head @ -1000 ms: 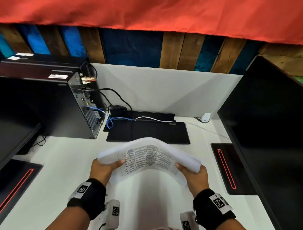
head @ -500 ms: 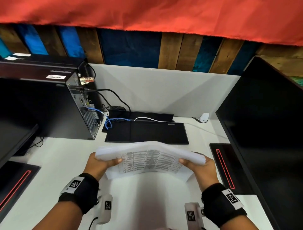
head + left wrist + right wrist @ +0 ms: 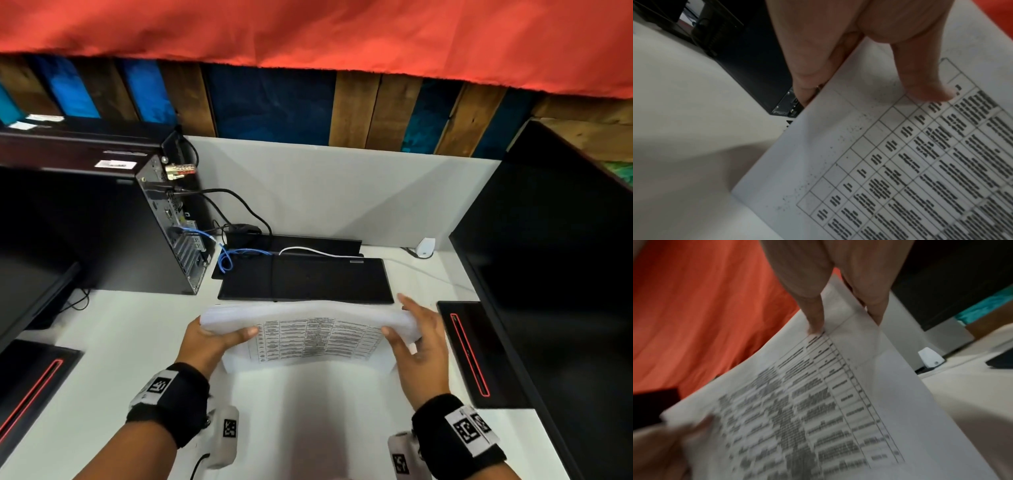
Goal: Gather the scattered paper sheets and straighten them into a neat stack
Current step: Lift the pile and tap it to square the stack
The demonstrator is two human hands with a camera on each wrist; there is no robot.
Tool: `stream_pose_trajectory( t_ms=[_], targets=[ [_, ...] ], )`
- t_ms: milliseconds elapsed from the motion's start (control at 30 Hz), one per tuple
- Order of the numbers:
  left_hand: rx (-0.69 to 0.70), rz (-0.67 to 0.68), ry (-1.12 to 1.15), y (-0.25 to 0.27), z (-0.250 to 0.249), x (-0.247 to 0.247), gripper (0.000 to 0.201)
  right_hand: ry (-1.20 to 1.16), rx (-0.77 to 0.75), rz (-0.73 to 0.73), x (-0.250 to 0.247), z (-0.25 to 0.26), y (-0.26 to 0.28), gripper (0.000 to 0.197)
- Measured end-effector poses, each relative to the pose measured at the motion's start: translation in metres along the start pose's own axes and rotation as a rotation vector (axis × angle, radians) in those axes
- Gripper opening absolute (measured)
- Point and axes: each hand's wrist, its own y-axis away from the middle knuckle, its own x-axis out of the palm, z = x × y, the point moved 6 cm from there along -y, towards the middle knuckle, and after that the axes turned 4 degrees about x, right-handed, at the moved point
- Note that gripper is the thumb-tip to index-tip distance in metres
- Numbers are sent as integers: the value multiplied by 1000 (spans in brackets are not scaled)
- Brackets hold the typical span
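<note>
Paper stack (image 3: 308, 329) between hands, before keyboard (image 3: 305, 279), above desk (image 3: 113, 342)

One paper stack (image 3: 308, 329); two hands; one computer tower (image 3: 102, 222); one keyboard (image 3: 305, 279); two monitors.

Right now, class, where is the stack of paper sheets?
In the head view, the stack of paper sheets sits centre, held between the left hand and right hand, just in front of the black keyboard.

Bright, even light; blurred wrist views.
</note>
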Motion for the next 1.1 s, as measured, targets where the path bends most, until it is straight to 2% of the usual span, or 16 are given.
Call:
stream_pose_trajectory(
  t_ms=[67, 133, 300, 367, 500, 767, 967, 1100],
  targets=[
    [33, -2, 38, 2, -3, 4, 53, 58, 26, 22, 5, -6, 5, 40],
    [73, -37, 104, 7, -9, 7, 50, 88, 65, 40, 10, -12, 9, 38],
    [74, -168, 165, 12, -18, 10, 18, 156, -24, -8, 13, -4, 13, 37],
    [58, -194, 146, 11, -22, 10, 14, 133, -16, -35, 12, -4, 14, 41],
    [43, -229, 151, 13, -26, 9, 15, 176, -84, -60, 12, 1, 20, 57],
    [81, -231, 114, 14, -34, 14, 37, 201, -121, -103, 8, -9, 21, 57],
    [103, -233, 81, 17, -39, 16, 26, 234, -160, -86, 9, -7, 19, 43],
    [97, -261, 72, 13, -37, 13, 23, 184, -125, -65, 8, -8, 16, 56]
  ],
)
